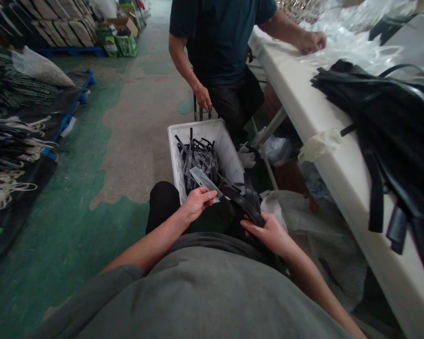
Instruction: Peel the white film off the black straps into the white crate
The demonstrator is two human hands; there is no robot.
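Observation:
My left hand (197, 205) is closed in a pinch on a clear plastic sleeve (203, 180), where it meets the end of a black strap. Looped and folded, the black strap (245, 205) runs across to my right hand (270, 231), whose fingers wrap around it. Both hands are just above my lap. Beyond them, a white plastic bin (231, 149) holds many black strips (199, 157), several of them in clear plastic.
On the right, a long white table (300, 110) carries a heap of black straps (385, 113) and clear plastic bags (353, 52). A co-worker (219, 42) sits beyond the bin, one hand on the table. Bundled cords lie on blue pallets (72, 113) to the left.

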